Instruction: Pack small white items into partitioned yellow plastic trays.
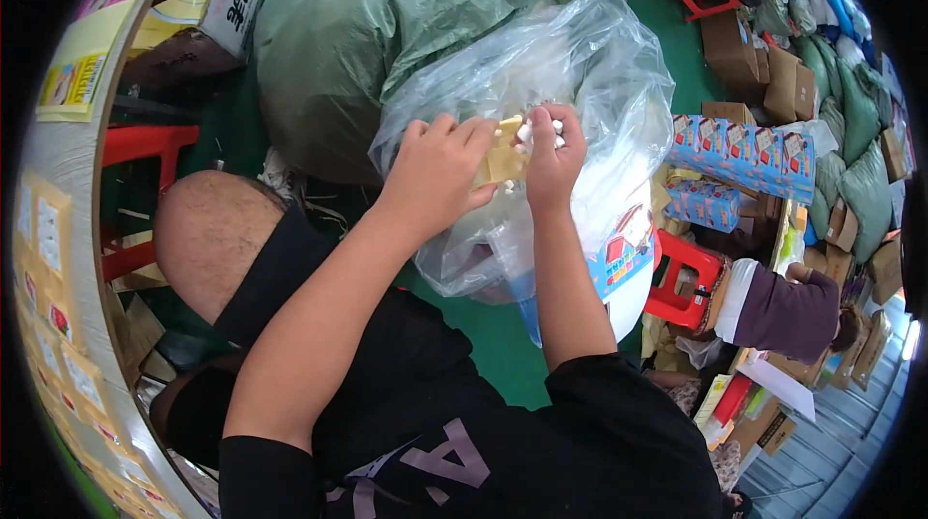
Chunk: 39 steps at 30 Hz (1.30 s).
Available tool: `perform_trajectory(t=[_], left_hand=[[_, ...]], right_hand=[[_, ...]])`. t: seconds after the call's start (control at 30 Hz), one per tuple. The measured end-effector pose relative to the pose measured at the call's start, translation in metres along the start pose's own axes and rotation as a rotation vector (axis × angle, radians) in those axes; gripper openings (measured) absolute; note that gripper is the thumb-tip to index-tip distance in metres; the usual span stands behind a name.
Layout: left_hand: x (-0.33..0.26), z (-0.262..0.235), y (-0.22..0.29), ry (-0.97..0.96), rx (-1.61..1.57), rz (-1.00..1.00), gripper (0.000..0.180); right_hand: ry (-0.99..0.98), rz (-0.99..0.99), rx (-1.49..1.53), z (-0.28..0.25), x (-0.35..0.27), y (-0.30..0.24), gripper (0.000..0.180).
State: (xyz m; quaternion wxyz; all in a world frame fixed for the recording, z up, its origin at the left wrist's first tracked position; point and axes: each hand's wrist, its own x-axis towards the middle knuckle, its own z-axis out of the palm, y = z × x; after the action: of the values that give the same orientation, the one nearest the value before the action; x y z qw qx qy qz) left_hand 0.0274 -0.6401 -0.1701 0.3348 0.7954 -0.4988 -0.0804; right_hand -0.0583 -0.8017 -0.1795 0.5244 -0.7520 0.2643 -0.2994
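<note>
black cloth point(580, 442) is covering the person's lap and upper arms. past it, the left hand point(433, 166) is bending its fingers and thumb around the left side of a small yellow piece point(503, 163), seemingly closed on it with a light grip. the right hand point(554, 163) is curling nearly closed around several small white bits point(559, 134), just beside the yellow piece's right side. both hands are hovering over a crumpled clear bag point(619, 65).

if the right fingers are loosening, white bits could be dropping into the bag's folds and getting lost; if the left hand is squeezing hard, the thin-looking yellow piece could be bending.

the bag is making a soft, slippery, uneven surface, leaning against a big green sack point(324, 84). beneath, a green floor point(495, 364) is showing. on the left, a long table point(126, 393) is carrying rows of yellow cards point(48, 229). on the right, blue boxes point(744, 152) are standing in a row near a red stool point(681, 277). beyond, a co-worker in a purple top point(788, 311) is sitting, and brown cartons point(733, 50) are piling up.
</note>
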Motion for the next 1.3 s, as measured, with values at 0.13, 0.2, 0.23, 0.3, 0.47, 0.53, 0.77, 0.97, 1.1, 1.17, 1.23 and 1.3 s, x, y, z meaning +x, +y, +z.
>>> perform_trajectory(t=[0.13, 0.2, 0.23, 0.3, 0.47, 0.53, 0.77, 0.97, 1.1, 1.17, 1.23, 1.3], left_hand=[[0.002, 0.007, -0.002, 0.057, 0.015, 0.031, 0.068], [0.003, 0.011, -0.003, 0.046, 0.009, 0.027, 0.068], [0.003, 0.013, -0.005, 0.054, -0.009, 0.020, 0.068], [0.004, 0.016, -0.007, 0.061, -0.030, 0.013, 0.068], [0.005, 0.019, -0.007, 0.064, -0.063, 0.015, 0.067], [0.005, 0.020, -0.008, 0.061, -0.060, 0.013, 0.067], [0.003, 0.019, -0.008, -0.019, -0.085, -0.018, 0.066], [-0.001, 0.021, -0.017, 0.009, -0.038, 0.013, 0.064], [-0.003, 0.026, -0.014, -0.061, -0.011, 0.049, 0.061], [-0.003, 0.026, -0.013, -0.023, -0.024, 0.032, 0.060], [-0.003, 0.025, -0.014, -0.024, -0.007, 0.043, 0.060], [-0.003, 0.024, -0.013, -0.026, 0.011, 0.056, 0.060]], right_hand=[[-0.064, 0.063, 0.168, -0.005, -0.004, 0.014, 0.015], [-0.045, 0.029, 0.141, -0.005, -0.003, 0.015, 0.015], [-0.028, -0.012, 0.117, -0.004, -0.003, 0.014, 0.016], [-0.047, -0.020, 0.153, -0.001, -0.003, 0.009, 0.017], [-0.082, -0.079, 0.169, -0.006, -0.002, 0.015, 0.024], [-0.082, -0.092, 0.257, -0.004, -0.003, 0.016, 0.031], [-0.153, -0.111, 0.167, -0.010, -0.003, 0.020, 0.032], [-0.175, 0.036, 0.154, -0.008, -0.001, 0.013, 0.030], [-0.140, -0.017, 0.186, -0.010, 0.002, 0.011, 0.032], [-0.125, -0.016, 0.174, -0.011, 0.002, 0.013, 0.033], [-0.134, -0.023, 0.146, -0.011, 0.002, 0.015, 0.033], [-0.127, -0.026, 0.161, -0.014, 0.002, 0.015, 0.033]])
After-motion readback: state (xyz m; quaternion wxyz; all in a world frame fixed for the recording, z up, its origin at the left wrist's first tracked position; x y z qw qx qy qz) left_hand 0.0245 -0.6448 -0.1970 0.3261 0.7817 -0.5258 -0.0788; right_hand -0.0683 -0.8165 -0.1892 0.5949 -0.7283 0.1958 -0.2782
